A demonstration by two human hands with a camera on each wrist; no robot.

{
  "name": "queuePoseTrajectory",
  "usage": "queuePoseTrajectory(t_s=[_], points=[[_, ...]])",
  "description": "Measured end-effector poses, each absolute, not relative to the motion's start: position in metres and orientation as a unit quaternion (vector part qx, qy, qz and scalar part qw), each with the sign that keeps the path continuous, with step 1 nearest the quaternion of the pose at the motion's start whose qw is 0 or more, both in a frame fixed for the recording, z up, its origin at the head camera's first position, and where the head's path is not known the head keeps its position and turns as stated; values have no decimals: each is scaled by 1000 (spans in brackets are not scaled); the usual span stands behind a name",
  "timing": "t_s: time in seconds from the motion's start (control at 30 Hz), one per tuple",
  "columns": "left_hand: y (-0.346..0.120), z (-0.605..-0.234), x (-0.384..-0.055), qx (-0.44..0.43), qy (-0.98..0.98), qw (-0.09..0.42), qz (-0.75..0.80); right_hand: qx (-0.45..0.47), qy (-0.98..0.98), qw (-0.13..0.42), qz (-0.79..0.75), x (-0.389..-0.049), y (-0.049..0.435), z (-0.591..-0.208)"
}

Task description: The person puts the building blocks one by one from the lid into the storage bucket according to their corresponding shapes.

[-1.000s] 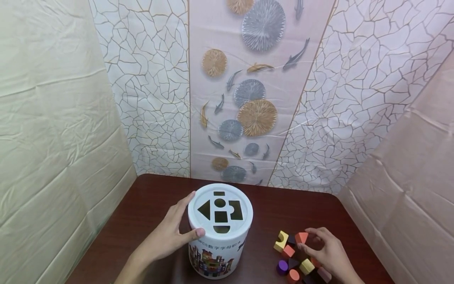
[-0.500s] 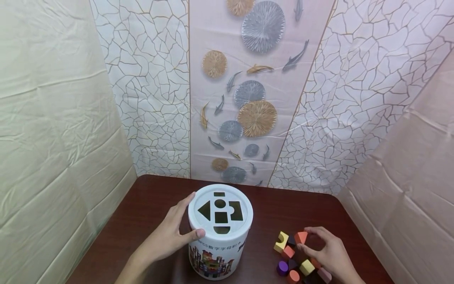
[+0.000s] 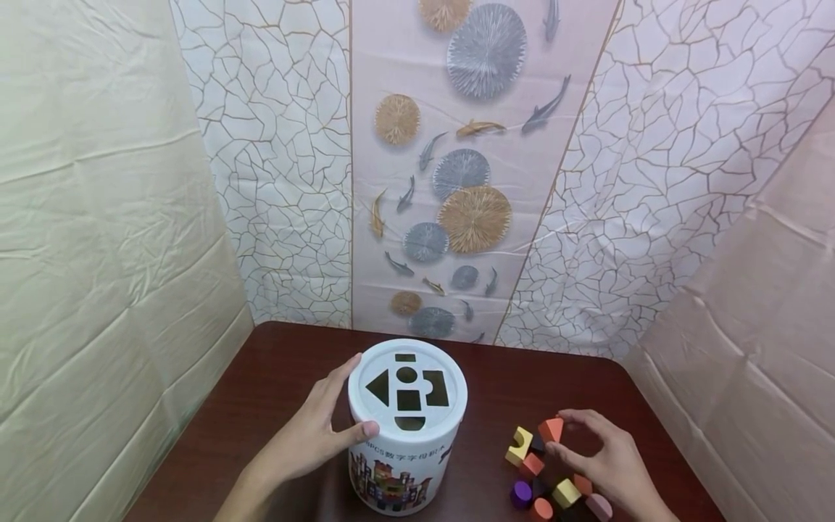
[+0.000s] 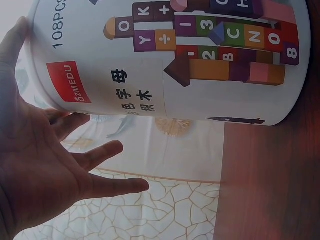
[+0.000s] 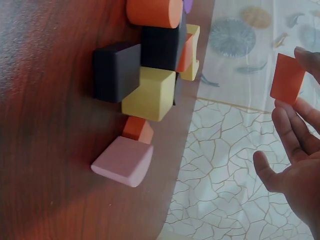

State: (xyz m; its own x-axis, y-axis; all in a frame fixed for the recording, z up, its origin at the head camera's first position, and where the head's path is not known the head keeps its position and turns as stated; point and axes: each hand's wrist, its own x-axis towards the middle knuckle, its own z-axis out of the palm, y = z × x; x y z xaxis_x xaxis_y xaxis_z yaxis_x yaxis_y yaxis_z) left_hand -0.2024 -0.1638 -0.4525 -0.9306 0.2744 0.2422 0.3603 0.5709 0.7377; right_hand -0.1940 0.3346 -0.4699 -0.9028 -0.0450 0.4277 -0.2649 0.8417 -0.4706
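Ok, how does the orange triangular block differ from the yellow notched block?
The orange triangular block is pinched in the right hand; the yellow notched block rests on the table, ungripped.
The orange triangular block is wedge-shaped, while the yellow notched block has a curved cut-out in one side.
Both are single-coloured toy blocks.

A dark reddish-brown counter with rounded far corners lies beneath the fingers. Beyond them hangs a white, gold-veined backdrop with a pale pink panel of fish and discs; creased cream cloth rises left of them, pinkish-beige cloth right.
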Motion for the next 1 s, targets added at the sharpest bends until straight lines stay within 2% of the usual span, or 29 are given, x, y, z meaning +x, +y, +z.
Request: queuePoseTrajectory(t_s=[0.37,1.0], points=[[-165,-452,-202,-185,-881,58,-431,138,-919,249,272,-194,326,-455],[-165,-453,-202,-191,-881,64,-429,187,-902,262,288,-191,308,-432]])
